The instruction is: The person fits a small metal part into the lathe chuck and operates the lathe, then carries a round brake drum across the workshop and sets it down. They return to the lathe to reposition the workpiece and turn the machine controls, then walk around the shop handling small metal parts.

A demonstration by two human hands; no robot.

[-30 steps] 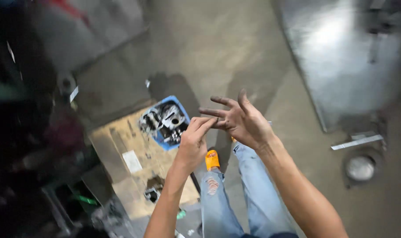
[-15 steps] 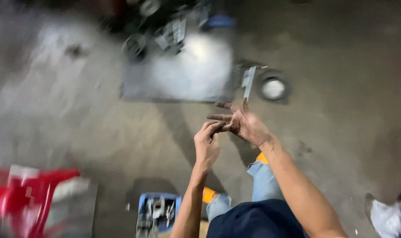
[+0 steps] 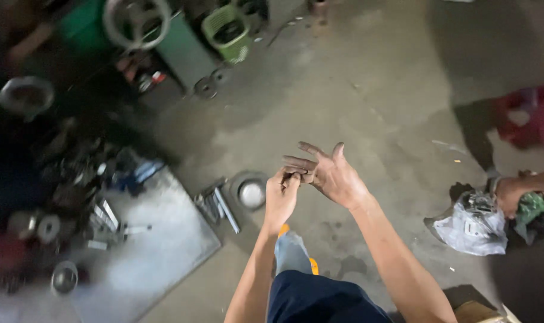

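Standing view, looking down past dark shorts to a stained concrete floor [image 3: 367,90].

Right hand [image 3: 334,176]: open, palm up, fingers spread and grimy. It holds nothing that shows. Left hand [image 3: 281,194]: loosely curled, fingertips pinched against the right hand's fingers, picking or rubbing at something there. Whether a small part or only dirt sits in that pinch is too small to tell.

My judgement: this goes best with the right palm kept flat and steady, and the left fingertips working in short light strokes, so anything tiny stays on the hand instead of dropping to the floor.

Just below-left of the left hand: a round metal ring with a pale centre [image 3: 251,192], dull and dusty. Beside it, a bundle of flat metal bars [image 3: 219,206]. Further left, a grey sheet-metal plate [image 3: 164,239] with scattered machine parts, shiny. Well right of the right hand, another person's hand [image 3: 511,194] rests at a crumpled white plastic bag [image 3: 472,230].
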